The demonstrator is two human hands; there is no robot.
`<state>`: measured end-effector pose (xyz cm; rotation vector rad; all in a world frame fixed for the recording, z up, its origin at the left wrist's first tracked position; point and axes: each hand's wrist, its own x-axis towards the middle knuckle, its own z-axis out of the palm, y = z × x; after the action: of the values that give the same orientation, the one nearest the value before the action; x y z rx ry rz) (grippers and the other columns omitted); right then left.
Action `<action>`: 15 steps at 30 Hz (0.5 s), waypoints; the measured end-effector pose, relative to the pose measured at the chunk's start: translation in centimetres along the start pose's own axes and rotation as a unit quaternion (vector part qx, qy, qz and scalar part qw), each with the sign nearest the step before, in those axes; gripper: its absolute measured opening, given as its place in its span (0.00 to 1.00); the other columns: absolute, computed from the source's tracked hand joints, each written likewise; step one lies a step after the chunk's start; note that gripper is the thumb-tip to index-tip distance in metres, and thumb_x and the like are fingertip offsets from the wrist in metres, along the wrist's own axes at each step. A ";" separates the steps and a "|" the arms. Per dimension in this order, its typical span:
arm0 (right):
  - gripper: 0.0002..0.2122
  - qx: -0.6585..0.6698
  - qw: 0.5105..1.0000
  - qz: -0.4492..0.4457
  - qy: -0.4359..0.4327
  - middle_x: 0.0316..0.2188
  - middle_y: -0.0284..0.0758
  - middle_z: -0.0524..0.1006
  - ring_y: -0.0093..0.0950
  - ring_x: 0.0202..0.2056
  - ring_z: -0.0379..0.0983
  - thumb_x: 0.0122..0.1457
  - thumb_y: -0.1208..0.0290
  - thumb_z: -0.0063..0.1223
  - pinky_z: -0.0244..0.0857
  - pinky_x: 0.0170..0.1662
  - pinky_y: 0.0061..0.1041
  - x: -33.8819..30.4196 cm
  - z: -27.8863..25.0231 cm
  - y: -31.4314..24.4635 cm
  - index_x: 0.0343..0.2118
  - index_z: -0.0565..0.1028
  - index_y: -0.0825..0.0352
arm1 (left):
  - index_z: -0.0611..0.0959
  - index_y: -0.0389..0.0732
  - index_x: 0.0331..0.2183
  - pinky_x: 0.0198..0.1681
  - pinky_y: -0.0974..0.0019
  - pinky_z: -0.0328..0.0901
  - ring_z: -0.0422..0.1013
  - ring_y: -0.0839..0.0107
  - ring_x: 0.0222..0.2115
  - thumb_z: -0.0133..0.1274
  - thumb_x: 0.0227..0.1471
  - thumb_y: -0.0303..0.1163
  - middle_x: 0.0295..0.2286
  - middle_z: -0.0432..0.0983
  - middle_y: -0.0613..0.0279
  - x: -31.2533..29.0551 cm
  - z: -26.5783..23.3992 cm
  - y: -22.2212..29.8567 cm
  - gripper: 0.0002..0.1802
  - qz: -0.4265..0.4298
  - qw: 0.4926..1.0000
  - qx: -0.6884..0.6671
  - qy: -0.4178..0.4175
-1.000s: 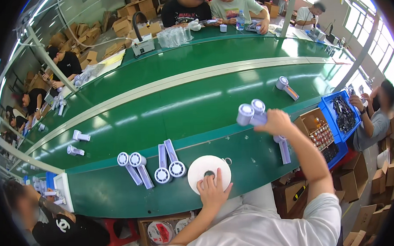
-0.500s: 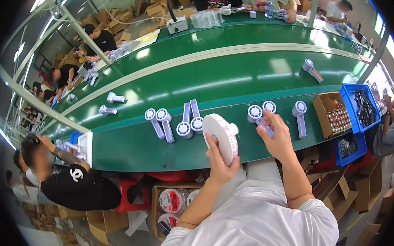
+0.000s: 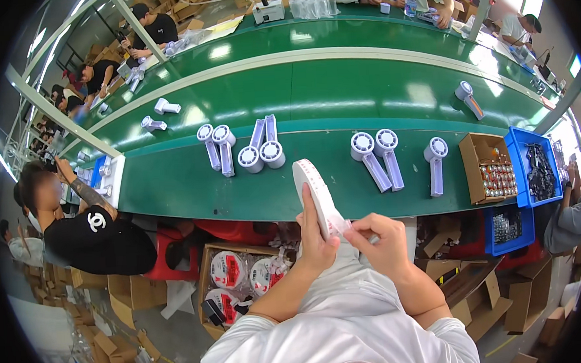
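Observation:
My left hand (image 3: 316, 236) grips a wide white roll of tape (image 3: 317, 194) with red print along its edge, held upright just off the table's near edge. Close beside it, the fingers of my right hand (image 3: 380, 238) pinch the loose end of the tape at the roll's lower right. Beyond my hands lie pale lavender handheld fans with round grilles and trough-like open handles: a pair at the left (image 3: 221, 145), a second pair near the middle (image 3: 261, 150), another pair (image 3: 376, 154) to the right, and a single fan (image 3: 436, 164).
At the right stand a cardboard box of small cylindrical parts (image 3: 498, 178) and a blue bin of dark parts (image 3: 538, 168). A lower blue bin (image 3: 511, 230) hangs beside them. More fans (image 3: 471, 100) lie on the green belt. Below, a carton (image 3: 209, 264) holds tape rolls. A co-worker (image 3: 86, 225) sits left.
The roll has turned more edge-on and come lower, toward me. My right hand has moved down and left from near the fans and now pinches the tape's end.

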<state>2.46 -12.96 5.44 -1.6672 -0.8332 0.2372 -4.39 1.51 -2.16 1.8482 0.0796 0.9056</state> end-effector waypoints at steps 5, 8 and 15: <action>0.08 0.068 0.992 0.097 -0.053 0.23 0.31 0.78 0.16 0.23 0.72 0.48 0.79 0.66 0.67 0.28 0.15 -1.8 -1.0 1.4 0.30 0.78 0.73 | 0.48 0.24 0.62 0.28 0.66 0.62 0.70 0.67 0.26 0.53 0.50 0.60 0.36 0.74 0.48 0.2 1.9 1.0 0.59 -0.065 0.995 -0.063 0.037; 0.12 0.101 0.981 0.139 -0.089 0.22 0.30 0.77 0.17 0.23 0.71 0.47 0.78 0.68 0.68 0.29 0.16 -1.3 -1.8 1.0 0.33 0.77 0.72 | 0.50 0.25 0.62 0.38 0.62 0.61 0.68 0.64 0.34 0.54 0.51 0.58 0.41 0.73 0.50 -0.7 2.0 0.4 0.56 -0.052 0.998 0.019 0.025; 0.08 -0.063 0.987 -0.140 -0.043 0.23 0.31 0.75 0.28 0.21 0.71 0.44 0.76 0.67 0.66 0.22 0.23 -1.2 -1.2 3.3 0.26 0.77 0.66 | 0.52 0.28 0.63 0.44 0.63 0.61 0.64 0.65 0.40 0.56 0.51 0.58 0.44 0.69 0.53 -2.0 1.9 0.2 0.55 -0.108 0.992 -0.066 0.020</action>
<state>3.57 -14.80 2.38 -1.6429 -1.1554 0.0630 -4.68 -0.87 -3.44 1.6638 0.2350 0.7778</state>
